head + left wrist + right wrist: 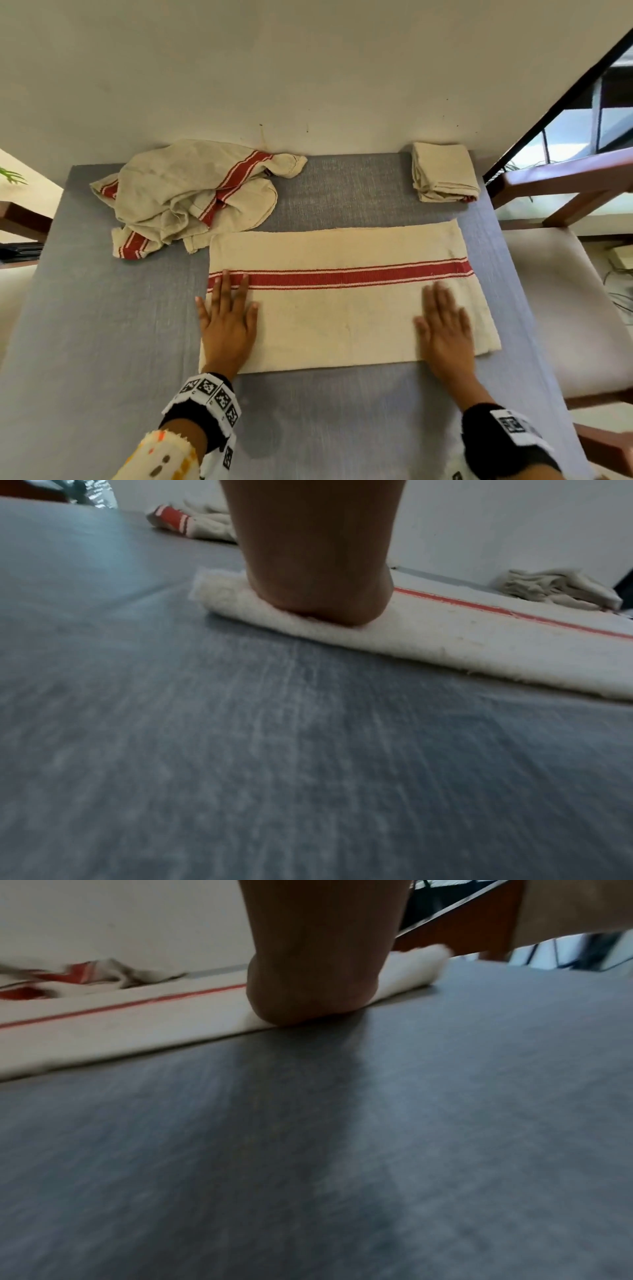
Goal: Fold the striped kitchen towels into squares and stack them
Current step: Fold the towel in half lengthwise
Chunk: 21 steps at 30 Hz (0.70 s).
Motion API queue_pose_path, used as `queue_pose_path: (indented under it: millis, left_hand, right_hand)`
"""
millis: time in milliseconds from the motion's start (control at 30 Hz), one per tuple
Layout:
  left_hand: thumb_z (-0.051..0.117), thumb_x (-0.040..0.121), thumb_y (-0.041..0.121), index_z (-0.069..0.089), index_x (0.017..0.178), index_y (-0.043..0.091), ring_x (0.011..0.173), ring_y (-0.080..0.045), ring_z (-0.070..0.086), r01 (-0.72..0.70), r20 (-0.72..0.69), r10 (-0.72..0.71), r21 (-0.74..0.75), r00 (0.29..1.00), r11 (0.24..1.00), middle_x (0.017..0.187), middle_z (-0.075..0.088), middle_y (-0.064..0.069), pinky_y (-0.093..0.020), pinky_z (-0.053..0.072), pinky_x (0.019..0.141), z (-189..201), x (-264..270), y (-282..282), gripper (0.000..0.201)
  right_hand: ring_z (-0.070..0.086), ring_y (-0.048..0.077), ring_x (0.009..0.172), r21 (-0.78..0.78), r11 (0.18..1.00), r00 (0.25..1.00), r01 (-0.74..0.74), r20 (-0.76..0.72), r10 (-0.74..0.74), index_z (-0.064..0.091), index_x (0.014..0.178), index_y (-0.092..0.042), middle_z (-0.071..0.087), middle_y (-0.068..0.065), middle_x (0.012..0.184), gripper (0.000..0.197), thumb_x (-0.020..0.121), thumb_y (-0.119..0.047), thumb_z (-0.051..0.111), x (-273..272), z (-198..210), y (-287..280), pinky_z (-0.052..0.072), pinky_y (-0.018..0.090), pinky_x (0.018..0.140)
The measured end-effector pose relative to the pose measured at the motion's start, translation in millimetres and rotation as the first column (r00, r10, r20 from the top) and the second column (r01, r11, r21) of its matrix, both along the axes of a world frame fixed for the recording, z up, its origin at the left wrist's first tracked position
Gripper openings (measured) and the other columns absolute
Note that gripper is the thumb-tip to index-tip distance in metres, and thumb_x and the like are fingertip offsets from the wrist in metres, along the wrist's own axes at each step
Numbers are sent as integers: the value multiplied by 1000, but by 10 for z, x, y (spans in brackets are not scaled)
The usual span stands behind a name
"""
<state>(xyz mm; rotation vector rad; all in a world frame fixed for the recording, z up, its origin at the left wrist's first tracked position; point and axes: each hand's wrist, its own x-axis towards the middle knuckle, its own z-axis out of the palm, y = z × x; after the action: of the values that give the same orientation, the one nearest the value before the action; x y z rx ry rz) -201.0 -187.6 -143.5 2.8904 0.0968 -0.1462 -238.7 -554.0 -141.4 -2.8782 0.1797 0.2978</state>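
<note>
A cream towel with a red stripe (342,301) lies flat as a wide rectangle on the grey table (102,325). My left hand (227,317) presses flat on its left end, fingers straight and spread. My right hand (445,325) lies flat on its right part. In the wrist views only the heel of each palm shows, the left hand (318,588) and the right hand (315,988) both resting on the towel (479,637) (120,1026). A folded towel square (443,173) sits at the back right. A crumpled heap of striped towels (191,195) lies at the back left.
A white wall (308,68) runs along the table's far edge. A wooden chair with a pale seat (565,308) stands close to the table's right side. Bare grey table surface lies in front of the towel and to its left.
</note>
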Motion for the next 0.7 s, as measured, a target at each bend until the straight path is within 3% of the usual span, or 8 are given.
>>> queue_pose_path:
  millis: [67, 133, 167, 233, 333, 433, 567, 700]
  left_hand:
    - [13, 90, 45, 26, 143, 17, 142, -28, 12, -8, 22, 8, 4, 1000, 1000, 153, 18, -13, -36, -24, 110, 51, 101, -4, 61]
    - [19, 90, 40, 41, 136, 11, 137, -35, 26, 30, 71, -32, 26, 997, 999, 147, 31, -18, -38, -17, 112, 135, 275, -102, 58]
    - [24, 89, 38, 47, 131, 11, 133, -36, 34, 72, 99, -75, 37, 992, 997, 143, 38, -18, -42, -9, 113, 185, 383, -189, 54]
    - [36, 88, 33, 56, 120, 13, 123, -36, 45, 154, 134, -157, 32, 979, 988, 133, 50, -15, -50, 15, 111, 279, 618, -419, 43]
    - [39, 86, 31, 63, 108, 17, 106, -33, 56, 285, 162, -277, -29, 947, 958, 115, 61, -9, -48, 35, 95, 449, 970, -896, 35]
    - [49, 87, 22, 63, 110, 16, 103, -31, 54, 403, 172, -385, -91, 907, 910, 112, 62, -8, -41, 31, 90, 589, 1260, -1353, 28]
    - [49, 91, 21, 58, 118, 17, 106, -27, 53, 512, 101, -502, -202, 859, 835, 112, 61, -8, -38, 35, 93, 638, 1511, -1909, 29]
    - [51, 92, 29, 66, 103, 12, 88, -26, 63, 536, -86, -613, -403, 785, 742, 96, 69, -11, -33, 48, 80, 619, 1557, -2416, 25]
  right_hand:
    - [1, 16, 144, 28, 988, 989, 149, 17, -149, 2, 147, -20, -2, 0, 156, 77, 85, -64, -1, -64, 88, -180, -4, 33, 114]
    - [24, 34, 138, 39, 937, 933, 348, 80, -350, 21, 145, -6, 21, 16, 152, 69, 91, -49, 32, -105, 228, -272, 16, 47, 112]
    - [33, 41, 130, 54, 895, 888, 443, 112, -447, 30, 140, -3, 32, 23, 144, 62, 91, -37, 47, -121, 300, -291, 27, 52, 105]
    - [42, 44, 117, 92, 822, 816, 562, 100, -569, 42, 129, -2, 43, 27, 129, 52, 86, -26, 60, -117, 389, -282, 38, 53, 92]
    - [47, 40, 108, 120, 767, 771, 631, 20, -637, 51, 117, -3, 50, 22, 118, 46, 83, -31, 63, -125, 411, -298, 43, 48, 86]
    - [54, 34, 101, 205, 706, 727, 678, -44, -685, 53, 112, -5, 55, 16, 112, 44, 81, -33, 66, -71, 387, -357, 45, 41, 81]
    - [55, 25, 80, 292, 684, 736, 668, -119, -667, 58, 93, -9, 61, 13, 97, 24, 80, -28, 65, 21, 407, -447, 41, 31, 67]
    - [52, 19, 86, 493, 590, 733, 639, -160, -661, 54, 102, -12, 56, 2, 94, 25, 81, -18, 66, 63, 542, -478, 38, 26, 70]
